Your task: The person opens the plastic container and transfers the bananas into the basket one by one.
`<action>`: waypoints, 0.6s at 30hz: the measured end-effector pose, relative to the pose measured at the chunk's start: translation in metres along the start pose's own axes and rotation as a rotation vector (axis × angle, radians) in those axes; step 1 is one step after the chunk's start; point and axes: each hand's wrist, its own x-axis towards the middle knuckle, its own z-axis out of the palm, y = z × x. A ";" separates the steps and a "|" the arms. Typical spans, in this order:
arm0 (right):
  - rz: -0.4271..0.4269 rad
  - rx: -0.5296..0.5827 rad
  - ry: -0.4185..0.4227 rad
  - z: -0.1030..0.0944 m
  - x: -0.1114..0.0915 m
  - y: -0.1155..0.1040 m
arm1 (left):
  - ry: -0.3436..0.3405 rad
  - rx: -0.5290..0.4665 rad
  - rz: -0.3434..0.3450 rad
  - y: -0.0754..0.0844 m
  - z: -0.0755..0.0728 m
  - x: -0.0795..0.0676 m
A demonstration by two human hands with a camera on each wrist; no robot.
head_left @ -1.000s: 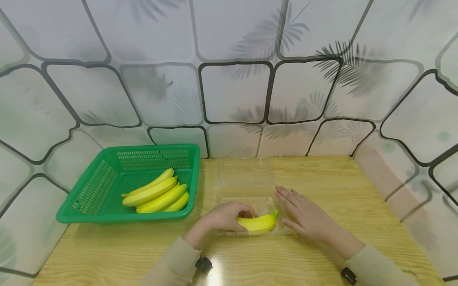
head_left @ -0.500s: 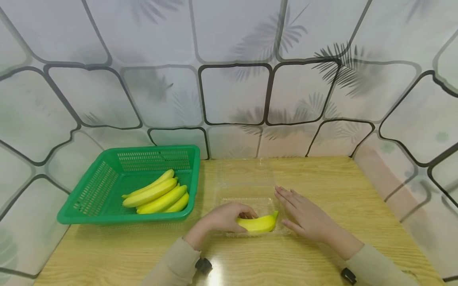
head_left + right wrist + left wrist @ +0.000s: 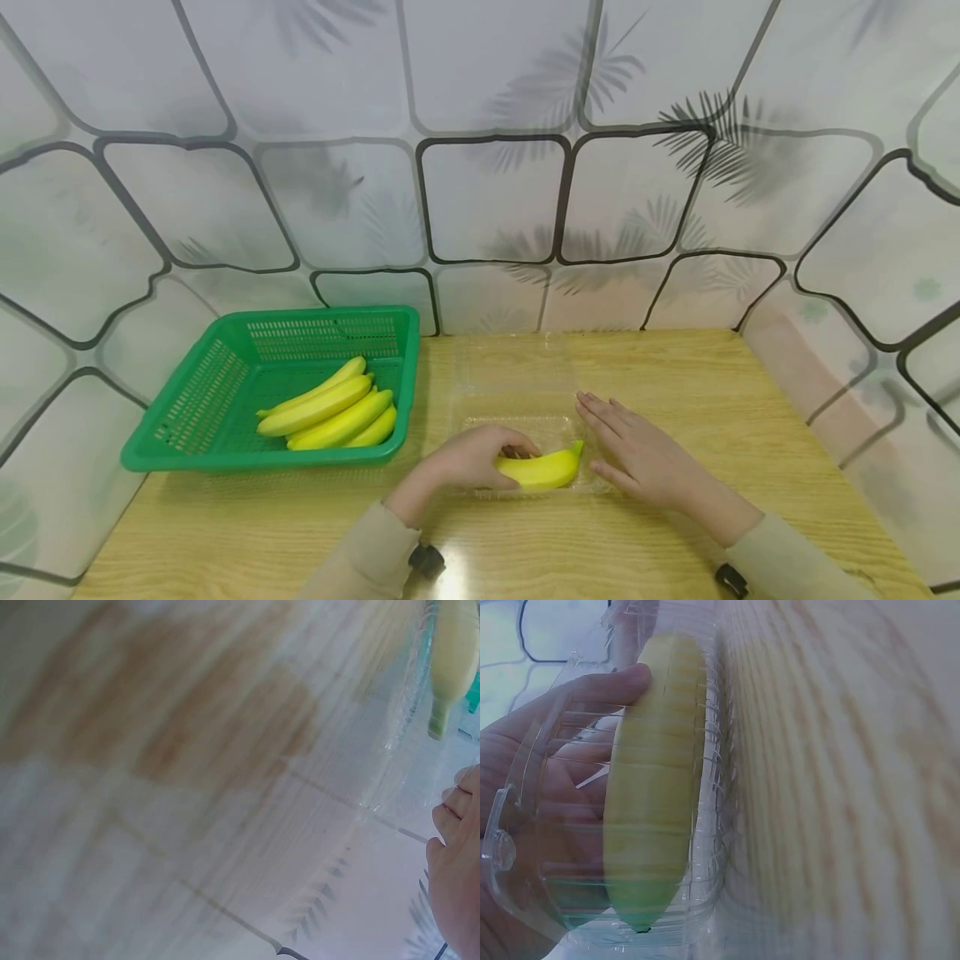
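A single yellow banana (image 3: pixel 546 471) lies lengthwise along the near side of a clear plastic clamshell box (image 3: pixel 551 427), its green stem end toward the right. My left hand (image 3: pixel 476 457) reaches in from the left and grips the banana's left end. Through the clear wall in the left wrist view, the thumb lies against the banana (image 3: pixel 652 780). At the box's right side is my right hand (image 3: pixel 645 454), fingers straight and fingertips right at the rim. The right wrist view shows that hand (image 3: pixel 459 855) just beside the box, near the stem.
The box's transparent lid (image 3: pixel 513 362) lies folded back toward the wall (image 3: pixel 487 200). On the left, a green plastic basket (image 3: pixel 225 458) holds several bananas (image 3: pixel 330 408). Everything stands on a wood-grain table (image 3: pixel 675 367).
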 end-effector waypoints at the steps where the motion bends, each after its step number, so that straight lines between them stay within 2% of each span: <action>1: 0.000 0.002 0.001 0.000 0.000 0.000 | 0.005 -0.002 0.001 0.000 0.000 0.000; 10: -0.005 -0.003 0.009 -0.001 0.000 -0.001 | 0.056 -0.048 0.022 -0.001 0.000 -0.001; 18: -0.020 0.000 0.030 -0.001 0.000 0.000 | 0.104 -0.114 0.012 -0.003 0.000 -0.002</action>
